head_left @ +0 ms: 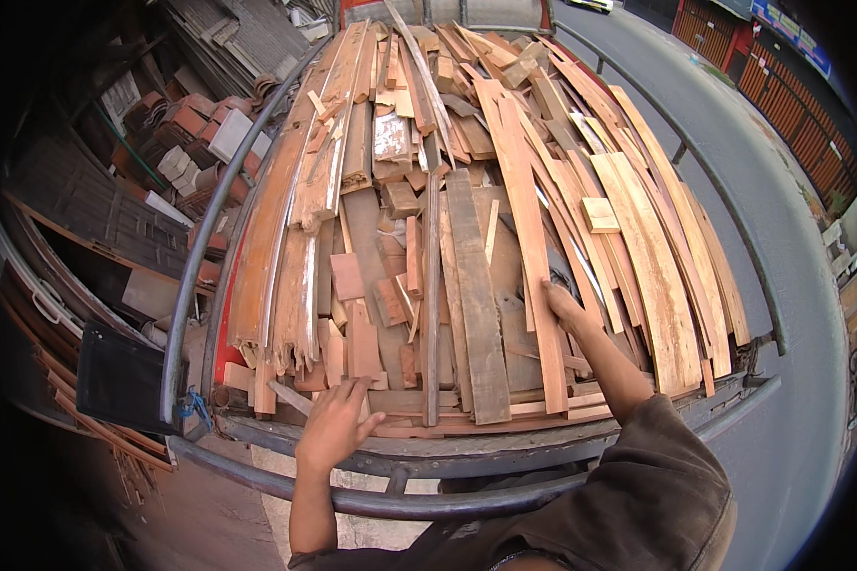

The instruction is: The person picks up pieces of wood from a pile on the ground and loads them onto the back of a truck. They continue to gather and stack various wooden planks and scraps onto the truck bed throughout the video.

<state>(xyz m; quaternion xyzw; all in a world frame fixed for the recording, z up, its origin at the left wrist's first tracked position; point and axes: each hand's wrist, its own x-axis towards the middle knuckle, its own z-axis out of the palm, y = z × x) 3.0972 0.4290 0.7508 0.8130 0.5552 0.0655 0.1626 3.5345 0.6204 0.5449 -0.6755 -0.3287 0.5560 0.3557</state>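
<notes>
My right hand (566, 305) grips the right edge of a long reddish plank (524, 209), its thumb side on the wood and its other fingers mostly hidden. The plank slants over a pile of boards on a truck bed. Fingers apart, my left hand (339, 423) is over the near left edge of the load, nearest to short wood offcuts (363, 343); whether it touches them I cannot tell. Between the hands lie a weathered grey-brown board (476, 295) and a narrow dark strip (432, 305).
Metal rails (195, 276) run along the truck bed's sides, and a curved bar (390, 504) crosses its near end. Broad pale planks (647, 266) lie on the right. Bricks and tiles (195, 124) are heaped beyond the left rail. A paved road (733, 124) runs along the right.
</notes>
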